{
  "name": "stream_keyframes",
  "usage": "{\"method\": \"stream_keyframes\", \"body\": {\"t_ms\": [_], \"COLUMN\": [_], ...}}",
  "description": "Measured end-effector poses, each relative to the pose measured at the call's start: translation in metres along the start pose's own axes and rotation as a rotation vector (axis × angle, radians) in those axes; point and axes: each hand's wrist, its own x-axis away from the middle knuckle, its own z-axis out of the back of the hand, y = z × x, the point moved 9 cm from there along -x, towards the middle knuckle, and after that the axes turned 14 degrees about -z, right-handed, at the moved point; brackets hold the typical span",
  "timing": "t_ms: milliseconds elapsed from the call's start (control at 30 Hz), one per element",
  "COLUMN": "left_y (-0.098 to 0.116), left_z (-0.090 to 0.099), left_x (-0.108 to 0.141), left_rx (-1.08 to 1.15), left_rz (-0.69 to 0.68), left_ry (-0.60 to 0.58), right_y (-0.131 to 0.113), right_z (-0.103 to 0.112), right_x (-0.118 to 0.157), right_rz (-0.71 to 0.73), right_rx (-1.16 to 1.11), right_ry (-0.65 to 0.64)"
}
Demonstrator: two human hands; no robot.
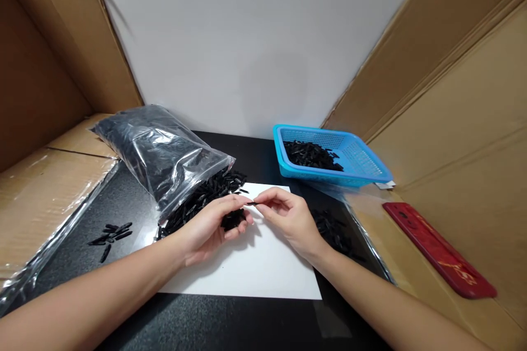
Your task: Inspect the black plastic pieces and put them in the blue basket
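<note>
A thin black elongated piece (252, 204) is pinched at one end by the thumb and finger of my left hand (208, 227) and at the other by my right hand (293, 220). More black pieces (233, 219) show within the curl of my left hand; whether they rest in it or lie behind is hard to tell. Both hands hover over a white sheet (242, 274). Behind my left hand, a heap of the same black pieces (195, 197) spills beside the mouth of a clear plastic bag (152, 142) full of dark contents.
At the back right stands a blue basket (362, 156) holding black pieces (310, 154). Another dark pile (333, 233) lies right of the sheet, a few pieces (110, 235) at left. A red oblong case (438, 249) rests on cardboard at right. Cardboard walls (461, 82) flank the dark tabletop.
</note>
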Motion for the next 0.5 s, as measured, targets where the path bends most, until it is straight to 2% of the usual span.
{"method": "stream_keyframes", "body": {"t_ms": [167,500], "left_y": [0.004,0.0], "left_z": [0.0,0.002], "left_x": [-0.007,-0.008], "left_rx": [-0.059,-0.037], "left_rz": [-0.102,-0.09], "left_ry": [-0.036,0.014], "right_y": [0.006,0.012], "right_z": [-0.004,0.002], "right_x": [-0.001,-0.001], "right_rz": [-0.029,-0.057], "right_rx": [-0.103,-0.06], "right_ry": [-0.039,0.005]}}
